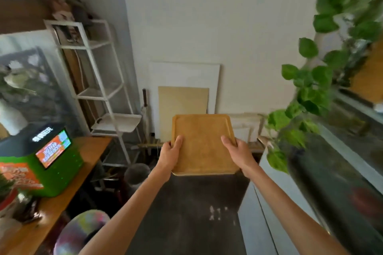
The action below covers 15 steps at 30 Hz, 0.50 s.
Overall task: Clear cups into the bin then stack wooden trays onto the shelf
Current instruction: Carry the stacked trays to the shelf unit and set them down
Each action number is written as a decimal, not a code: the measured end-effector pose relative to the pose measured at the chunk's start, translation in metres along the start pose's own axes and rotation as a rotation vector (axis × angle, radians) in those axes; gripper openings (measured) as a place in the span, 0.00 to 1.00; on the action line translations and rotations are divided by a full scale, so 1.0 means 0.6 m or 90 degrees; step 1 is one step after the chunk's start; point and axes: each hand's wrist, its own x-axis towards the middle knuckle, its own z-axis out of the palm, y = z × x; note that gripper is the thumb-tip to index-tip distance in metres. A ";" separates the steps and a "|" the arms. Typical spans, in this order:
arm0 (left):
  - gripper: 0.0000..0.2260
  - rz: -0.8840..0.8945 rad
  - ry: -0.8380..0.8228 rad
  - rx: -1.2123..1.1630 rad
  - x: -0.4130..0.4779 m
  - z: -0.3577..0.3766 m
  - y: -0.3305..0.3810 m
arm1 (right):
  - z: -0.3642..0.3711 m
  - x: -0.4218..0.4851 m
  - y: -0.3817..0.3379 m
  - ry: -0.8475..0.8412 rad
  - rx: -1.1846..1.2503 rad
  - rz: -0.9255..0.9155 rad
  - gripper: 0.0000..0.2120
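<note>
A wooden tray (204, 143) is held level in mid-air, right of the white metal shelf (97, 72). The left hand (171, 154) and right hand (238, 151) each close their grip on a side edge, thumbs on top. A leafy plant (306, 97) hangs right of the tray.

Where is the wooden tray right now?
In the head view, centre frame: the wooden tray is held in the air between the left hand and right hand, right of the white shelf.
</note>
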 end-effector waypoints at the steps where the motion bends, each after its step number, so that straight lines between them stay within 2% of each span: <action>1: 0.29 0.003 0.020 0.001 0.034 -0.001 0.008 | 0.011 0.046 -0.007 -0.013 0.006 0.000 0.22; 8: 0.27 -0.035 0.163 -0.011 0.260 -0.059 0.030 | 0.152 0.306 -0.035 -0.123 0.034 0.024 0.18; 12: 0.25 -0.036 0.207 -0.044 0.402 -0.100 0.034 | 0.246 0.456 -0.050 -0.183 0.021 0.007 0.24; 15: 0.29 -0.062 0.228 -0.068 0.510 -0.135 0.046 | 0.312 0.565 -0.069 -0.216 0.029 0.019 0.24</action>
